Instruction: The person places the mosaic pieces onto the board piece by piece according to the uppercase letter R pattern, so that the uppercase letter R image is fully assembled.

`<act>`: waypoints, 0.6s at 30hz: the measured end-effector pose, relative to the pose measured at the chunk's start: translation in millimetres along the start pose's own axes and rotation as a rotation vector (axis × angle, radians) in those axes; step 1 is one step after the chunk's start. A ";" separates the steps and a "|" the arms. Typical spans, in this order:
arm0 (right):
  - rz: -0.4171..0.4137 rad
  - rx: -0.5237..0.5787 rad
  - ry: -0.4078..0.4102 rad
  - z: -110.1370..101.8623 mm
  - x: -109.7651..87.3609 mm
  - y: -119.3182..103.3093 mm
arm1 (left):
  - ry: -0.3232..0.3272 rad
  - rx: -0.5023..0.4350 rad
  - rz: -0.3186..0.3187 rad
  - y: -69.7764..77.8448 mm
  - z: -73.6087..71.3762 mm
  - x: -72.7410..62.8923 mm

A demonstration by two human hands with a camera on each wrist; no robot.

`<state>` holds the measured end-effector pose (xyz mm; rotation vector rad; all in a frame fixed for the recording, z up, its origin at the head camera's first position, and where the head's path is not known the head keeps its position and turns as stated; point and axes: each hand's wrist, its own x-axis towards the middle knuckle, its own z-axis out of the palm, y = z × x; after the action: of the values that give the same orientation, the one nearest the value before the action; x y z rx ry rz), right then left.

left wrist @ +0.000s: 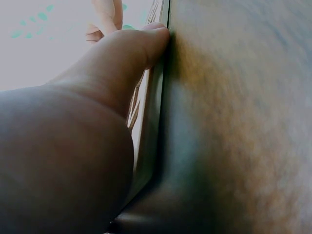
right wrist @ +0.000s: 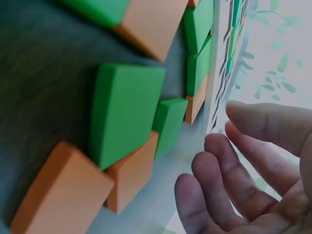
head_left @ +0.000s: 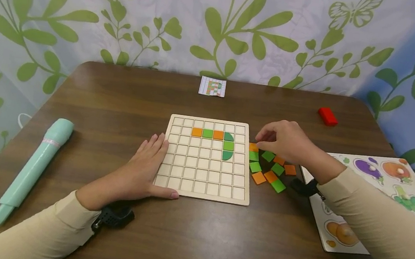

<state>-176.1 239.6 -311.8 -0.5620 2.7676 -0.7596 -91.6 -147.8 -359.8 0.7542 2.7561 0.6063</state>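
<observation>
A wooden grid board (head_left: 201, 175) lies flat on the table. Across its upper part run an orange tile (head_left: 197, 132), a green tile (head_left: 207, 134) and another orange one, ending in a dark green rounded piece (head_left: 228, 137). Below that come a green square and a second rounded piece (head_left: 227, 155). My left hand (head_left: 136, 177) rests against the board's left edge, fingers extended, thumb along the near edge. Over the loose tiles (head_left: 268, 156) my right hand (head_left: 286, 140) hovers, fingers loosely bent near an orange tile (head_left: 253, 147); in the right wrist view nothing shows between thumb and forefinger.
A small printed pattern card (head_left: 212, 87) lies at the table's far edge. Toward the back right is a red block (head_left: 327, 116). A vegetable picture board (head_left: 347, 205) sits under the right forearm. On the left lies a mint-green stick-shaped object (head_left: 34, 168).
</observation>
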 end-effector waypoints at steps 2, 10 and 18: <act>0.010 -0.018 -0.009 -1.0 -0.7 3.1 | 0.003 -0.001 0.003 0.0 -0.2 0.4; 0.043 -0.058 -0.057 -6.4 -4.4 13.8 | 0.002 0.001 0.002 0.6 -0.5 -0.2; 0.015 -0.080 -0.091 -12.0 -8.0 18.7 | 0.008 -0.001 0.006 0.8 -0.5 -0.5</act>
<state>-178.2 263.1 -310.6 -0.5756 2.7248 -0.6064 -91.0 -147.6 -358.9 0.7613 2.7617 0.6132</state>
